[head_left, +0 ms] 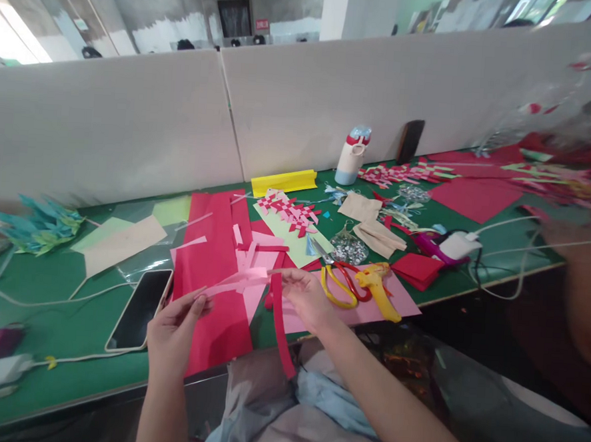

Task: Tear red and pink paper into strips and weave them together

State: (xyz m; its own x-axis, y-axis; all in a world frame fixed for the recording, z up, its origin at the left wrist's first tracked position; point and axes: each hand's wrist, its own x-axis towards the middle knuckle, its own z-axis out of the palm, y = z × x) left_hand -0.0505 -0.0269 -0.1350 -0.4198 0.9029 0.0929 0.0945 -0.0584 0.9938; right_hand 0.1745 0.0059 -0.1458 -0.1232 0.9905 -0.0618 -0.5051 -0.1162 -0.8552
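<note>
My left hand (pixel 179 320) pinches the left end of a pale pink paper strip (pixel 231 283) above red sheets (pixel 213 336). Its right end reaches my right hand (pixel 303 295), whose fingers are closed around the strips there. From beside the right fingertips a red paper strip (pixel 279 327) hangs down over the table edge. Just behind the hands, more red and pink strips (pixel 254 248) cross each other on the sheets. Scissors with yellow and red handles (pixel 339 284) and a yellow glue gun (pixel 379 289) lie right of my right hand.
A phone (pixel 140 310) lies left on the green table (pixel 84 315), near white cables. Woven paper pieces (pixel 289 210), a bottle (pixel 353 156) and a yellow folded sheet (pixel 284 182) are at the back. Another person's arm (pixel 582 285) is at the right.
</note>
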